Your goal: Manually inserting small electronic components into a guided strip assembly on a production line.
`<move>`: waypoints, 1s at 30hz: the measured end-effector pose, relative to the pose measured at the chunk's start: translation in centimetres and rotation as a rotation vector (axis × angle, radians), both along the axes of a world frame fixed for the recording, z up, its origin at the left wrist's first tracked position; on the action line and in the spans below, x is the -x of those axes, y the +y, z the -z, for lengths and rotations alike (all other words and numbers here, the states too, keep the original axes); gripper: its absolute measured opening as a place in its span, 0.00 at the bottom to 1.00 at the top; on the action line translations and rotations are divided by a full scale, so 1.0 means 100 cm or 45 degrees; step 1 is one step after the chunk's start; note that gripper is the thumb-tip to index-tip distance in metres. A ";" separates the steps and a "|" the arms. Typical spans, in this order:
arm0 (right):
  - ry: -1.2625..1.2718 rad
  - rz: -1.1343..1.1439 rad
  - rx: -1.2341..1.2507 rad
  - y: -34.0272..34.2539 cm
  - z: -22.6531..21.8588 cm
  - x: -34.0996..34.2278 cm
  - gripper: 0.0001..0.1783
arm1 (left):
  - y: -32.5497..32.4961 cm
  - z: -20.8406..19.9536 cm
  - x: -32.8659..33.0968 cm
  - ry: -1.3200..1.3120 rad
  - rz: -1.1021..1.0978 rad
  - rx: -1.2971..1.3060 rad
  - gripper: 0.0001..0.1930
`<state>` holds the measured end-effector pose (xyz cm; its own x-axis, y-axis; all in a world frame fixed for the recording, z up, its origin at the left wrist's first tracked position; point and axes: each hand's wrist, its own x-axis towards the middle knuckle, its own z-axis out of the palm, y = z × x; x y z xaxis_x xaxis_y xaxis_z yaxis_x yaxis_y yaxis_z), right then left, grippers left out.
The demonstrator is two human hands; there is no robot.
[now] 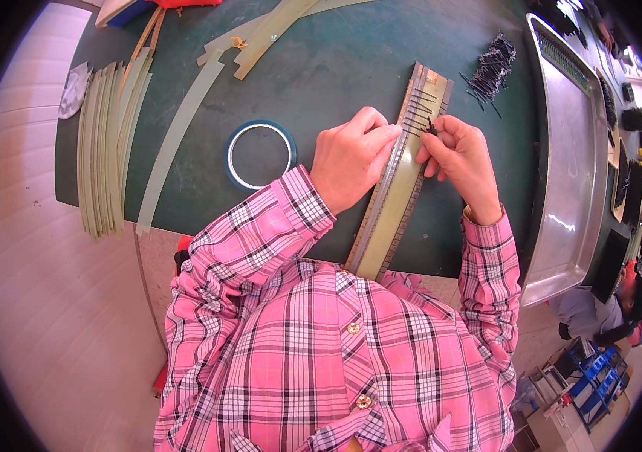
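Note:
A long, narrow, yellow-green slotted board (400, 211) lies slanted in front of me, its near end at my shirt. Several thin black pins (416, 113) sit side by side across its far left part, in the notches of the edge. My left hand (351, 157) is at the board's left edge, thumb and forefinger pinched; what is between the fingertips, if anything, is too small to make out. Over the right side of the board, my right hand (458, 158) pinches a small bunch of black pins (431, 126), their tips pointing up from the fingers.
On the dark green table (336, 68), a roll of blue-green tape (291, 143) lies left of my left hand. Pale strips (102, 151) are stacked far left; a loose strip (181, 139) lies nearby. A pile of black pins (493, 66) and a metal tray (566, 173) are right.

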<state>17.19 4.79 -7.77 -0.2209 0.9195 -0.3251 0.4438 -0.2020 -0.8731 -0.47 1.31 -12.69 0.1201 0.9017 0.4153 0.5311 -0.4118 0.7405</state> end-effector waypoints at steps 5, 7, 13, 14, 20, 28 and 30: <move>-0.013 -0.025 -0.006 0.002 0.003 -0.001 0.05 | -0.001 0.002 -0.002 0.279 0.045 -0.134 0.15; 0.012 -0.039 0.024 0.002 0.002 -0.003 0.05 | -0.002 0.000 -0.003 0.329 0.049 -0.148 0.16; 0.138 -0.025 0.083 -0.009 -0.008 -0.012 0.06 | -0.002 0.001 -0.004 0.345 0.071 -0.163 0.16; 0.162 -0.038 0.073 -0.013 -0.010 -0.013 0.06 | -0.003 0.000 -0.005 0.345 0.070 -0.162 0.16; 0.317 -0.122 0.151 -0.029 -0.021 -0.004 0.07 | -0.012 -0.019 -0.004 -0.558 0.249 0.605 0.07; 0.351 -0.133 0.207 -0.029 -0.012 -0.004 0.06 | -0.018 -0.018 0.007 -1.009 0.318 1.038 0.06; 0.329 -0.121 0.196 -0.027 -0.008 -0.003 0.06 | -0.018 -0.015 0.007 -1.012 0.290 1.037 0.06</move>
